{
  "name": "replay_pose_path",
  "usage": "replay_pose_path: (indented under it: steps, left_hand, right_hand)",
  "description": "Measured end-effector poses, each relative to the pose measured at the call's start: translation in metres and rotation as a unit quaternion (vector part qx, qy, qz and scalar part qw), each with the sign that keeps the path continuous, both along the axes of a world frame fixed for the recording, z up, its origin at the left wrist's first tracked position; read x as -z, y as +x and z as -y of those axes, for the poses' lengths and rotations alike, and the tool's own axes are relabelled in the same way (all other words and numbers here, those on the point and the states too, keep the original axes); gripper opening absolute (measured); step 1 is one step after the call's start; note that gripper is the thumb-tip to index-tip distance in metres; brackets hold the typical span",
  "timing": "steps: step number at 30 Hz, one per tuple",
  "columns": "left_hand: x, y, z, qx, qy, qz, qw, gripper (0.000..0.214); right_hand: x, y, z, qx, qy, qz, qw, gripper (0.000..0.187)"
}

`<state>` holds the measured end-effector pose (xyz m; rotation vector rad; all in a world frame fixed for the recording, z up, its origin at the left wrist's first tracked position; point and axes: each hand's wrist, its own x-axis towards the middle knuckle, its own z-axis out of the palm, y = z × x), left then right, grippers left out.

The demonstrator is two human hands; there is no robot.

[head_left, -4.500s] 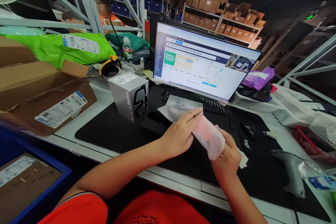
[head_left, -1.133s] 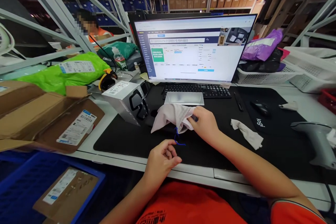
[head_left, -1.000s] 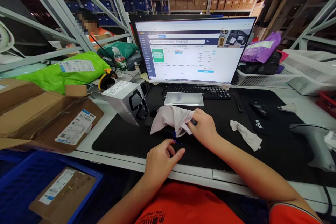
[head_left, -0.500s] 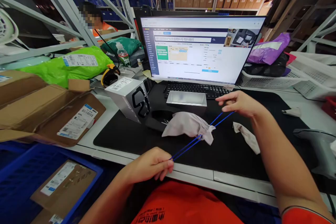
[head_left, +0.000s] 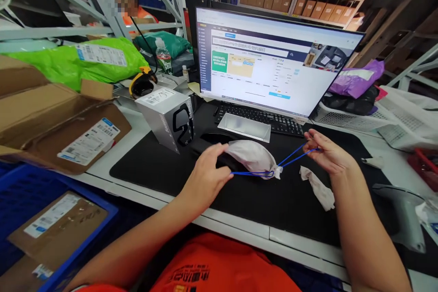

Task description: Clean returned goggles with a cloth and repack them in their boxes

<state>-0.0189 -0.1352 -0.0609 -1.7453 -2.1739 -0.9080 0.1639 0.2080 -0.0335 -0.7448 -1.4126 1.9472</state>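
1 change | left hand (head_left: 205,178) now against pouch (head_left: 253,155) | drawstring (head_left: 251,174) shorter

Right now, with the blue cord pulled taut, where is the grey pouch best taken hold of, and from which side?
Probably at the gathered neck of the grey pouch, from above and the right. There the blue cord bunches the cloth into a narrow tuft, easy to pinch; the body bulges round, and the left hand covers its left end.
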Motion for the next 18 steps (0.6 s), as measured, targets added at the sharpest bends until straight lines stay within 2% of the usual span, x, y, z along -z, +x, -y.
replay_pose_path:
  steps: [3, 5, 7, 9, 11, 12, 14, 16, 17, 18]
  left_hand:
    - [-0.004, -0.007, -0.019, -0.014, 0.020, -0.014, 1.000, 0.030]
    - [-0.004, -0.009, -0.031, 0.000, -0.006, -0.016, 1.000, 0.027]
    - [-0.003, -0.009, -0.041, 0.003, -0.024, -0.032, 0.999, 0.026]
    - [-0.002, -0.009, -0.045, 0.012, -0.029, -0.053, 0.998, 0.026]
    - [-0.003, -0.015, -0.043, 0.050, -0.028, -0.054, 0.997, 0.022]
    - [-0.004, -0.021, -0.040, 0.070, -0.024, -0.048, 0.996, 0.024]
    - [-0.007, -0.038, -0.028, 0.087, -0.022, -0.047, 0.995, 0.062]
    - [-0.007, -0.057, -0.014, 0.059, -0.047, -0.070, 0.995, 0.100]
    - [-0.006, -0.065, -0.006, 0.044, -0.074, -0.089, 0.992, 0.100]
    - [-0.003, -0.071, 0.001, 0.037, -0.103, -0.108, 0.988, 0.087]
  right_hand:
    - [0.000, -0.010, 0.025, -0.006, 0.057, -0.004, 0.998, 0.040]
    - [0.004, -0.019, 0.052, -0.064, 0.140, 0.042, 0.987, 0.055]
    - [0.010, -0.032, 0.085, -0.157, 0.259, 0.118, 0.946, 0.089]
    - [0.019, -0.046, 0.116, -0.208, 0.385, 0.182, 0.880, 0.113]
    - [0.026, -0.060, 0.137, -0.194, 0.472, 0.220, 0.832, 0.107]
    - [0.027, -0.066, 0.141, -0.178, 0.491, 0.228, 0.822, 0.099]
    - [0.024, -0.074, 0.139, -0.148, 0.482, 0.231, 0.832, 0.085]
    - [0.015, -0.073, 0.124, -0.115, 0.435, 0.202, 0.870, 0.076]
    - [0.009, -0.070, 0.115, -0.088, 0.406, 0.170, 0.893, 0.071]
    - [0.002, -0.065, 0.105, -0.049, 0.378, 0.129, 0.915, 0.066]
